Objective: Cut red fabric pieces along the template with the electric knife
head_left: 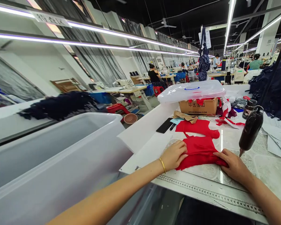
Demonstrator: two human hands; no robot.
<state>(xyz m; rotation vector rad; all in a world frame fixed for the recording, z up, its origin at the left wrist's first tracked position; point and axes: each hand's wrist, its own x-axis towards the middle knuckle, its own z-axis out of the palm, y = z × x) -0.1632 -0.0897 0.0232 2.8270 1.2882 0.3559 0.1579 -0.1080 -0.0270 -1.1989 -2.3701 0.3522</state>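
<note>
The left hand (174, 155), wearing a gold bangle (162, 165), and the right hand (234, 165) rest on a folded red fabric piece (198, 153) near the front of a white tabletop (145, 137). The fingers (182, 149) of both hands lie flat and close together, pressing without clamping, apparently to keep the fold from shifting. A second red fabric piece (198, 128) lies just beyond. A printed measuring tape (210, 193) runs along the front edge, seemingly fixed there for ready reference. A dark brown nozzled plastic bottle (251, 129) stands to the right, within reach. A large translucent plastic bin (49, 156) sits alongside the tabletop on the left, seemingly positioned for easy transfer.
</note>
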